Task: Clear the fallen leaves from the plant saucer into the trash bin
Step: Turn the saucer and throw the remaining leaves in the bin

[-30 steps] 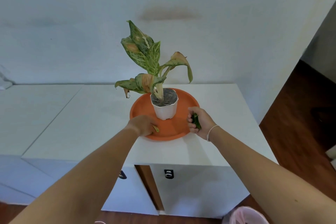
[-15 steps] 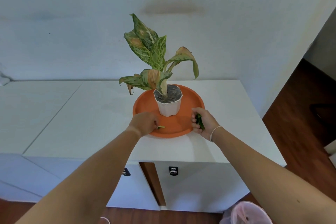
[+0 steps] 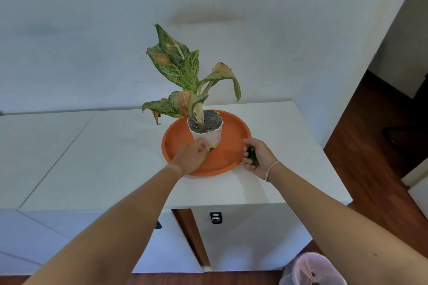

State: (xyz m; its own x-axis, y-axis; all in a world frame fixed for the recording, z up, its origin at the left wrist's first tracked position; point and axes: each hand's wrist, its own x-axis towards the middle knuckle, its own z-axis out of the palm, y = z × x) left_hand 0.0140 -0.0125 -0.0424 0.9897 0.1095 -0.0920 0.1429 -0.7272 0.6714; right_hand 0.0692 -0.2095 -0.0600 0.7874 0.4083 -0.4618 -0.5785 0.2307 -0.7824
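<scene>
An orange round saucer (image 3: 234, 143) sits on the white cabinet top and carries a white pot (image 3: 208, 135) with a spotted green plant (image 3: 185, 76). My left hand (image 3: 191, 157) is over the saucer's front left, fingertips pinched on a small yellow-green leaf piece (image 3: 212, 147) just in front of the pot. My right hand (image 3: 258, 157) rests at the saucer's right rim, closed around dark green leaves (image 3: 253, 156). The trash bin (image 3: 312, 269), lined with a pink bag, stands on the floor at the bottom right.
The white cabinet (image 3: 104, 157) runs along a white wall; its right edge (image 3: 324, 152) drops to a dark wooden floor (image 3: 382, 146). Two dark handles (image 3: 215, 217) sit on the cabinet fronts below, with a brown gap between the doors.
My left hand has moved forward over the saucer toward the pot and lifted the small leaf piece. My right hand stays by the rim with its leaves. The view has tilted down slightly.
</scene>
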